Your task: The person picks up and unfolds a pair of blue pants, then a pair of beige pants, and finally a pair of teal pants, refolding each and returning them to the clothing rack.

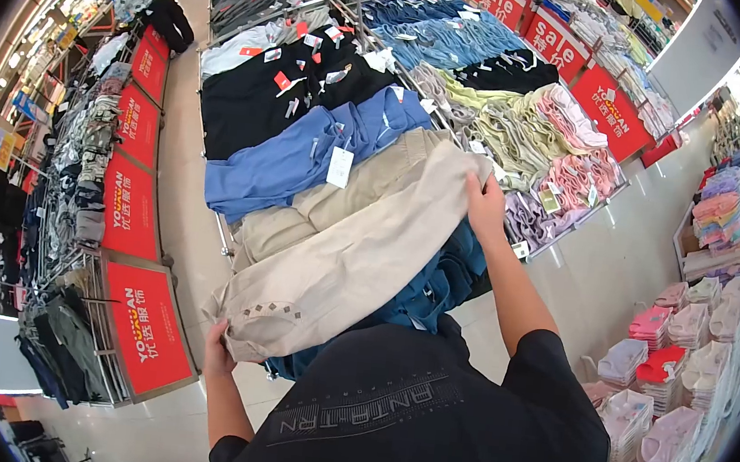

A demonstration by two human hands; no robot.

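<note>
A pair of beige trousers (349, 260), folded lengthwise, is stretched between my two hands in front of my body. My left hand (218, 350) pinches the end at the lower left, near a row of small dark diamond-shaped marks. At the upper right end, my right hand (484, 208) grips the cloth, its fingers partly hidden. Khaki trousers (376, 171) lie on the display table just beyond, beside blue trousers (306, 158) with a white tag. Dark teal garments (437, 278) show under the near edge of the beige cloth.
Black trousers (257, 109), jeans (442, 37) and pastel garments (523, 125) cover the table farther off. A rack with red signs (147, 325) runs along the left aisle, where another person (146, 9) bends over. Stacked pink clothes (668, 375) stand at right.
</note>
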